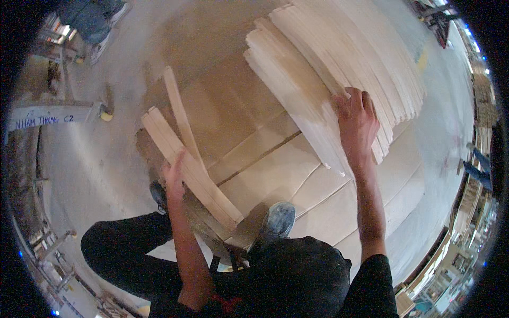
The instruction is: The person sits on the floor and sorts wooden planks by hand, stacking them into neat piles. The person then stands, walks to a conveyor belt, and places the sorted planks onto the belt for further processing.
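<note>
At the left, my left hand [175, 170] is closed around the near side of a few pale wooden slats [197, 176] lying side by side. Just beyond them, a single narrow slat [180, 108] lies at a slightly different angle. My right hand [359, 119] reaches into a large row of long wooden slats [339, 58] at the upper right. Its fingers curl over one slat in that row, and the fingertips are partly hidden. The near ends of the slats in the row are staggered.
Brown cardboard sheets [265, 159] with creases and a dark seam cover the floor under the slats. My shoe [280, 220] rests on the cardboard's near edge. A labelled board [53, 115] stands at the left. Another person's legs [90, 24] show at the upper left.
</note>
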### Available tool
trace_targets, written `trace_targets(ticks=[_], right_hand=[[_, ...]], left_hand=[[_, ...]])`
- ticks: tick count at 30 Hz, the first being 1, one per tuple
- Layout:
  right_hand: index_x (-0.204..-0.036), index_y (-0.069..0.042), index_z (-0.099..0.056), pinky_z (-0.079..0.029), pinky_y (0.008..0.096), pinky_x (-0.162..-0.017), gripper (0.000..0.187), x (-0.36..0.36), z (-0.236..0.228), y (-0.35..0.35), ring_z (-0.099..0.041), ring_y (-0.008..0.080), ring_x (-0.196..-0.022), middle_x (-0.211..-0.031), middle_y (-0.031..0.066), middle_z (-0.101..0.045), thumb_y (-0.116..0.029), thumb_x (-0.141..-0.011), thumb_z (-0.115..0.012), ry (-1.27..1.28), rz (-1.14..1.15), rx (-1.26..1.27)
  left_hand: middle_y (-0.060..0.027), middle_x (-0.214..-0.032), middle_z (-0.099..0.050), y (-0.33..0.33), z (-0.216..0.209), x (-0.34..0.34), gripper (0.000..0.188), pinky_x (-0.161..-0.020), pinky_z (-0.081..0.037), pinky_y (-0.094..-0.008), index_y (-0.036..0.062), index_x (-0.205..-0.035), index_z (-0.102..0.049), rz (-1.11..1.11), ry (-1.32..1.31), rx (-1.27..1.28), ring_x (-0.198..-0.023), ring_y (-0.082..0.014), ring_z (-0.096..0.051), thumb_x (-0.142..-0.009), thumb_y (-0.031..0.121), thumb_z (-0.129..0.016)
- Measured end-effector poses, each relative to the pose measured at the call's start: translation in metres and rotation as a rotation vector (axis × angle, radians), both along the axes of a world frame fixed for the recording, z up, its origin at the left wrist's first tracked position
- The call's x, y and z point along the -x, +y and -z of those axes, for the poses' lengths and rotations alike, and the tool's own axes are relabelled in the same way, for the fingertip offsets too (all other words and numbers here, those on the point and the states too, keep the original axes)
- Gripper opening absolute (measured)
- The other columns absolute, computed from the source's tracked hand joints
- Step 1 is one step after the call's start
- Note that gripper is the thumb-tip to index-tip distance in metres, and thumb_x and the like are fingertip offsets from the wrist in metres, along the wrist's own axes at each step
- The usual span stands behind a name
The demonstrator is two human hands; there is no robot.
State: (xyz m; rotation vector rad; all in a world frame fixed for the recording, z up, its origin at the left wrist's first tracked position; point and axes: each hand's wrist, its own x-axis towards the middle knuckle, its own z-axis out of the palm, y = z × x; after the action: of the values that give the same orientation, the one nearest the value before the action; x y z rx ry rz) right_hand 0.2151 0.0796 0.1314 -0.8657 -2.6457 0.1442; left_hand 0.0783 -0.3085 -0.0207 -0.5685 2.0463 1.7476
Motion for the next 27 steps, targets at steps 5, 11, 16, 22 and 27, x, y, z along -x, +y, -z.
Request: trace_targets(ticks=[5, 11, 16, 22, 27], right_hand=[[-0.107, -0.005, -0.059, -0.051, 0.0409, -0.074, 0.048, 0.031, 0.075, -0.141, -0.063, 0.0322, -0.086, -0.093, 0.0138, -0.064, -0.041, -0.077, -0.067, -0.072, -0.234, 0.394], [-0.106, 0.002, -0.053, -0.051, 0.0447, -0.075, 0.047, 0.124, 0.143, -0.234, -0.063, 0.0354, -0.084, -0.09, 0.0209, -0.062, -0.036, -0.08, -0.064, -0.256, -0.348, 0.751], [-0.107, 0.004, -0.05, -0.052, 0.0458, -0.071, 0.041, 0.124, 0.149, -0.244, -0.063, 0.0376, -0.082, -0.095, 0.0225, -0.06, -0.028, -0.084, -0.06, -0.306, -0.472, 0.685], [-0.109, 0.006, -0.049, -0.052, 0.0467, -0.071, 0.041, 0.129, 0.151, -0.274, -0.063, 0.0379, -0.082, -0.096, 0.0225, -0.059, -0.022, -0.081, -0.059, -0.323, -0.389, 0.619], [-0.106, 0.004, -0.055, -0.052, 0.046, -0.068, 0.039, 0.079, 0.126, -0.211, -0.062, 0.0374, -0.08, -0.098, 0.0221, -0.059, -0.025, -0.08, -0.058, -0.178, -0.522, 0.664]], left_hand=[[-0.0068, -0.101, -0.062, 0.003, -0.01, -0.002, 0.043, -0.077, -0.047, -0.033, 0.0007, -0.111, -0.055, 0.053, 0.006, -0.007, -0.089, -0.0186, -0.058, -0.079, 0.024, -0.071], [-0.007, -0.1, -0.062, 0.002, 0.006, -0.002, 0.045, -0.076, -0.047, -0.0331, 0.003, -0.113, -0.054, 0.093, 0.059, -0.004, -0.089, -0.0187, -0.059, -0.078, 0.026, -0.073], [-0.0123, -0.108, -0.059, -0.004, -0.006, -0.006, 0.04, -0.083, -0.046, -0.0369, 0.003, -0.117, -0.052, -0.017, -0.099, -0.108, -0.096, -0.0249, -0.057, -0.082, 0.018, -0.064], [-0.0211, -0.114, -0.055, -0.086, 0.024, -0.01, 0.049, -0.099, -0.036, -0.0413, -0.0002, -0.123, -0.049, 0.723, 0.706, 0.637, -0.114, -0.0346, -0.046, -0.075, 0.006, -0.052], [-0.0139, -0.106, -0.056, -0.073, 0.009, -0.011, 0.035, -0.09, -0.042, -0.0366, -0.0017, -0.114, -0.052, 0.181, 0.242, -0.15, -0.101, -0.025, -0.052, -0.087, 0.021, -0.053]])
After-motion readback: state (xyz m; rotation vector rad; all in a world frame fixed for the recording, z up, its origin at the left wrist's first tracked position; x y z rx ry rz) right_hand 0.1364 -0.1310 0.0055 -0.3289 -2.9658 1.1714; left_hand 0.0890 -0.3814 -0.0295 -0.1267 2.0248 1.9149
